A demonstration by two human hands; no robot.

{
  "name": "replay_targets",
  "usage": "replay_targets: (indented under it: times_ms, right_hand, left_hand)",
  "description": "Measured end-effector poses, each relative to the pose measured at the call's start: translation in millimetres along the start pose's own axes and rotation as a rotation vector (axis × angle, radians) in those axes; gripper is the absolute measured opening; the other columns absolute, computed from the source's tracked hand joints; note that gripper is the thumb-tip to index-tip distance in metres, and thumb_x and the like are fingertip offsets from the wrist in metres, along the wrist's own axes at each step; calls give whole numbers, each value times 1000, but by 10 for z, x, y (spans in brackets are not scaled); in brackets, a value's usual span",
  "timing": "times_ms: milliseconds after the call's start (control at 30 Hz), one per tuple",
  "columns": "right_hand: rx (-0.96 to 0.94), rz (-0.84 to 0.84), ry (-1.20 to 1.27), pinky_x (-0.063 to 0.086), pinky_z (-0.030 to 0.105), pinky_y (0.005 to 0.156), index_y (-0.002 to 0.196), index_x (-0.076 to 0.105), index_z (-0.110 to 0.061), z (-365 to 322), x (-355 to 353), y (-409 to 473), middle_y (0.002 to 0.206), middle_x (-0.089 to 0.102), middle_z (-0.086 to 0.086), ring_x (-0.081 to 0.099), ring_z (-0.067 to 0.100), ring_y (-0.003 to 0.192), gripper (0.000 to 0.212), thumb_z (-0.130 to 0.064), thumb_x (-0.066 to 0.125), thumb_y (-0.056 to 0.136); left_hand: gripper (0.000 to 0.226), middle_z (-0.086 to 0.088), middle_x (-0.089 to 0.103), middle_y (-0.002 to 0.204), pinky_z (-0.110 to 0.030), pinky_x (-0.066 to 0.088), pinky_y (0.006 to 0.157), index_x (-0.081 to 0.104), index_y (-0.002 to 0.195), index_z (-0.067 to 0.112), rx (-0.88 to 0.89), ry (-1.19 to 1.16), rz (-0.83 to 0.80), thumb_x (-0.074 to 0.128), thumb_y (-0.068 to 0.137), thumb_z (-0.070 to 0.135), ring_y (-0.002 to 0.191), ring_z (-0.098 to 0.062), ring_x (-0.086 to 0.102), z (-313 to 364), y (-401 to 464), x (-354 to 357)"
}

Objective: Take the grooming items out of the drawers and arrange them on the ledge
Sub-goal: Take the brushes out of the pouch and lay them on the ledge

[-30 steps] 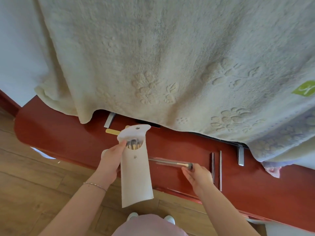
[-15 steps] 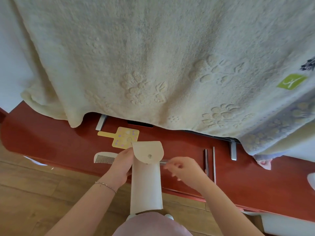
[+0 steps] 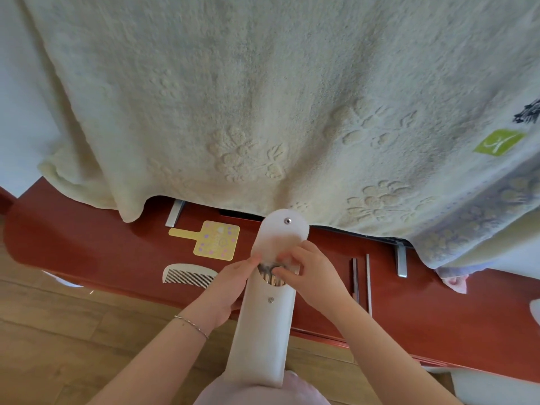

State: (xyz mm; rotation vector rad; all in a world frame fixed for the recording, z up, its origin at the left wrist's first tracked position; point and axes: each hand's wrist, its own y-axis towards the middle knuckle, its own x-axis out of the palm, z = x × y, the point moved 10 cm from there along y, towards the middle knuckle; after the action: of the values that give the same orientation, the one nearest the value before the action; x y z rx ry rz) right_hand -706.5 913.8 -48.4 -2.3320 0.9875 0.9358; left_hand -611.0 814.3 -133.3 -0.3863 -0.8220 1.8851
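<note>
- The left hand (image 3: 233, 285) grips the white pouch (image 3: 264, 331) at its upper left edge, fingers curled round the side. This steadies the long sleeve so that its mouth faces up and toward the person.
- The pouch hangs lengthwise in front of the red ledge (image 3: 87, 247), its lower end close to the person's body, not resting on the ledge. Held this way, the contents cannot slide out.
- The flap (image 3: 280, 229) stands open, folded upward and back, its snap stud showing. This exposes the mouth for access.
- The right hand (image 3: 309, 267) reaches into the mouth, thumb and fingertips closing on the brushes (image 3: 270, 274) inside. The grasp looks like a pinch; which single brush it takes cannot be told.
- Judgement: the step in hand is drawing a brush out of the pouch for placement on the ledge.
- A white comb (image 3: 188, 274) and a yellow hand mirror (image 3: 214, 239) lie flat on the ledge, left of the pouch, apart from each other. Flat placement keeps them stable and visible.
- Two thin metal tools (image 3: 361, 276) lie side by side to the right, parallel, near the right hand.
- A cream towel (image 3: 263, 97) hangs over the ledge's rear edge, so items sit toward the front.
</note>
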Motion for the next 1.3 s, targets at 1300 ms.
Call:
replay_targets:
  times_ms: [1300]
  right_hand:
    - [978,349,880,57,33,68,88,58,-2,1698,562,-773,81,67,16,68,24,75,6,-7,61,87]
  left_hand:
    - [23,-3,64,102,-44,51,82,61,100,24,33,-358,378,52,91,43,98,-27,58,78,-22,-796]
